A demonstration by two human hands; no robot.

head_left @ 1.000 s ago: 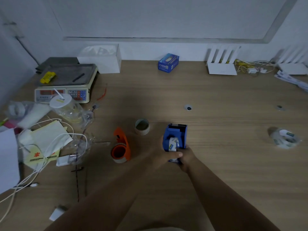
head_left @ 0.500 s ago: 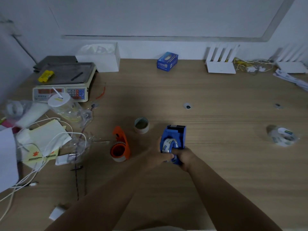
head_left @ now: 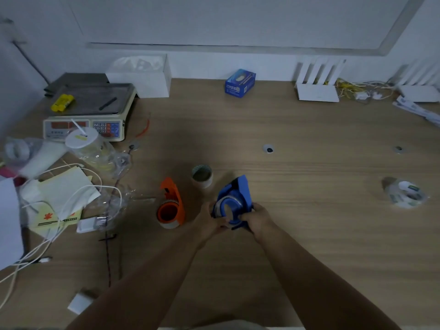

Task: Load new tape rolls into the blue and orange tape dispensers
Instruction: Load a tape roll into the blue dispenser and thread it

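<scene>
The blue tape dispenser (head_left: 238, 194) is tipped onto its side near the table's middle, its round hub and a clear tape roll (head_left: 227, 206) facing up. My left hand (head_left: 210, 222) grips its near left edge at the roll. My right hand (head_left: 256, 219) holds its near right side. The orange tape dispenser (head_left: 172, 203) stands just left of my hands, a pale roll around its hub. A small used tape core (head_left: 202, 175) stands behind them. A clear wrapped tape roll (head_left: 407, 195) lies far right.
A weighing scale (head_left: 88, 113), a plastic cup (head_left: 82, 142), papers (head_left: 59, 194) and white cables (head_left: 35, 248) crowd the left side. A blue box (head_left: 240, 83), white box (head_left: 142, 75) and routers (head_left: 317, 90) line the back wall.
The blue dispenser has been tipped from upright onto its side, with the roll now seated around its hub. Both hands stayed on it and shifted slightly nearer.
</scene>
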